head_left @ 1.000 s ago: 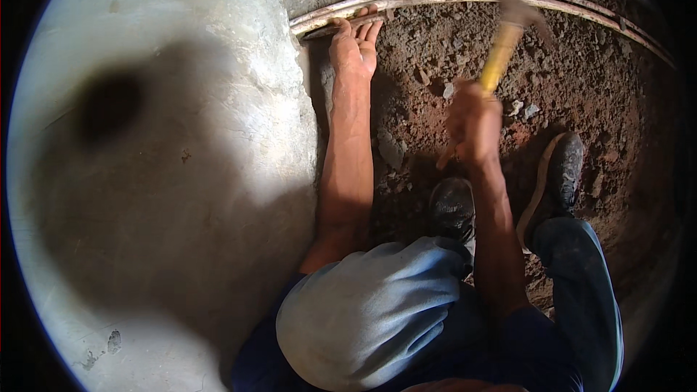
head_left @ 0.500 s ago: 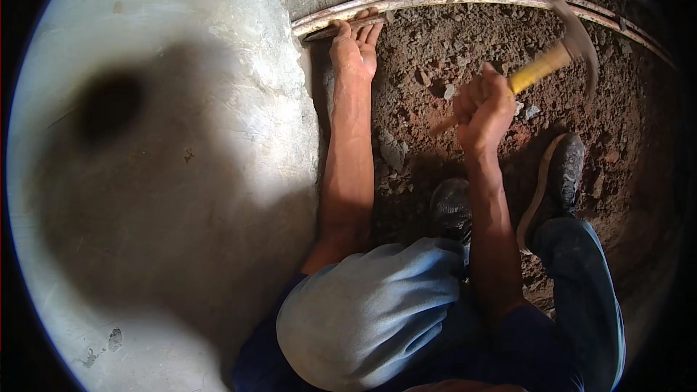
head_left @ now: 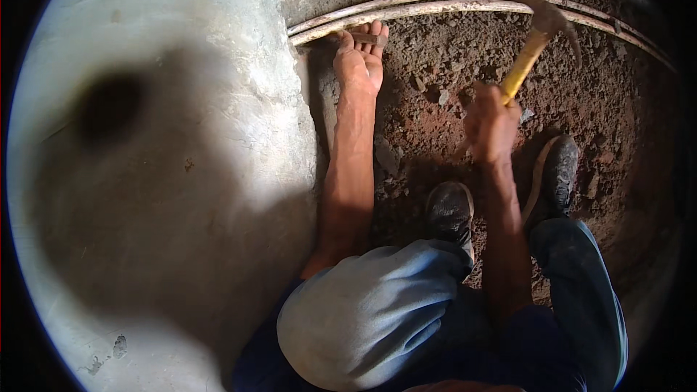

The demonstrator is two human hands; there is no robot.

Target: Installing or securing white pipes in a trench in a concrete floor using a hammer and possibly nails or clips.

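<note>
My left hand (head_left: 357, 64) grips a short, dark metal bar (head_left: 369, 40), perhaps a chisel, just below two pale, dirty pipes (head_left: 457, 6) at the broken edge of a concrete slab or wall (head_left: 283, 101); the bar's far end is hidden. Over the rubble to the right, my right hand (head_left: 492, 120) is closed round the yellow handle of a hammer (head_left: 544, 18), whose curved metal head is raised near the pipes and slightly blurred.
Loose soil and stones (head_left: 428, 72) fill the ground under and around the pipes. My two dark shoes (head_left: 449, 214) stand in it, with my jeans-covered knee (head_left: 363, 319) at the bottom centre. A large shadow lies on the pale concrete at left.
The hammer head has swung about since earlier, now upper left of where it was half a second ago. My left hand and bar have shifted slightly down and right.
</note>
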